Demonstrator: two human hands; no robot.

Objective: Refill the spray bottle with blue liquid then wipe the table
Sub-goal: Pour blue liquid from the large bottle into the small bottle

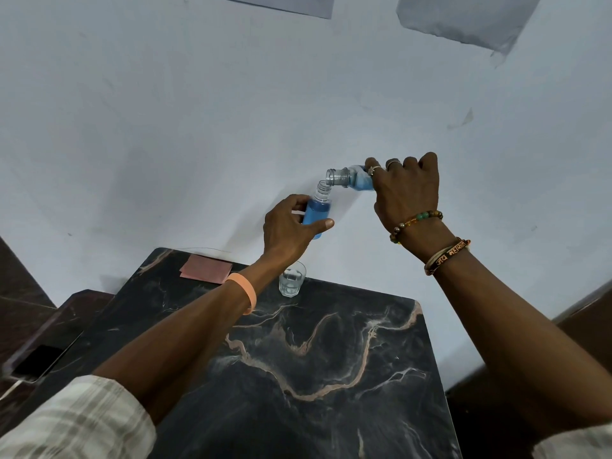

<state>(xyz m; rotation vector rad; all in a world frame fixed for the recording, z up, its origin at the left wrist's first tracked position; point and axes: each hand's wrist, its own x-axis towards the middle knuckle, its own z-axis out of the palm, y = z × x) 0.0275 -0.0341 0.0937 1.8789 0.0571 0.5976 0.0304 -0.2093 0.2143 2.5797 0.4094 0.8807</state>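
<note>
My left hand [291, 228] grips a small clear bottle [317, 210] that is nearly full of blue liquid, its open neck pointing up and slightly right. My right hand [405, 190] grips a second clear bottle [351, 177], tipped on its side with some blue liquid inside. Its open mouth sits just above the lower bottle's neck. Both bottles are held in the air beyond the far edge of the dark marble table [298, 359]. No spray head shows on either bottle.
A small clear glass [292, 278] stands at the table's far edge, under my left wrist. A pink cloth [206, 268] lies at the far left corner. A dark phone [36, 361] rests on a lower ledge to the left. A pale wall stands behind.
</note>
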